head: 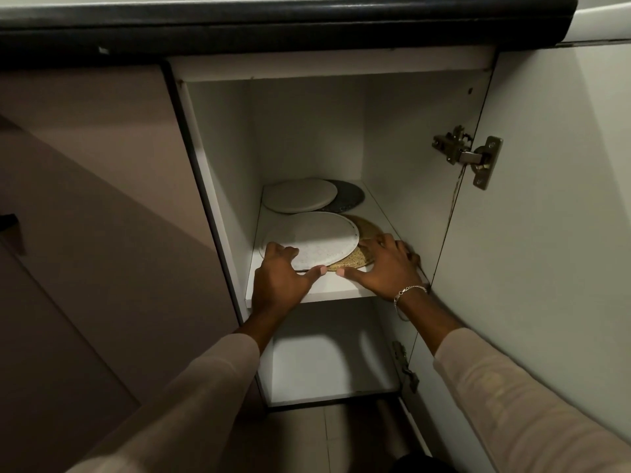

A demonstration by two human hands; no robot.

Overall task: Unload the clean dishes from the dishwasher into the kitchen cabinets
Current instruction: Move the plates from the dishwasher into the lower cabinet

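At the front edge of the cabinet shelf point(341, 288), a white speckled plate point(317, 238) lies flat on a tan speckled plate point(365, 227), which sticks out from under it toward the shelf's right side. The left hand point(280, 278) grips the white plate's front-left rim, its fingers curled over the top and its thumb point(316, 271) stretched along the front rim. The right hand point(386, 268) rests spread on the tan plate's right part, its fingers nearly straight, its thumb touching that plate's front rim, holding nothing. The two thumbs almost meet. A bare strip of shelf lies just in front of the plates. Toward the back edge sit a second white plate point(300, 196) and a dark plate point(351, 196), close behind. The cabinet door point(546, 199) stands open on the right.
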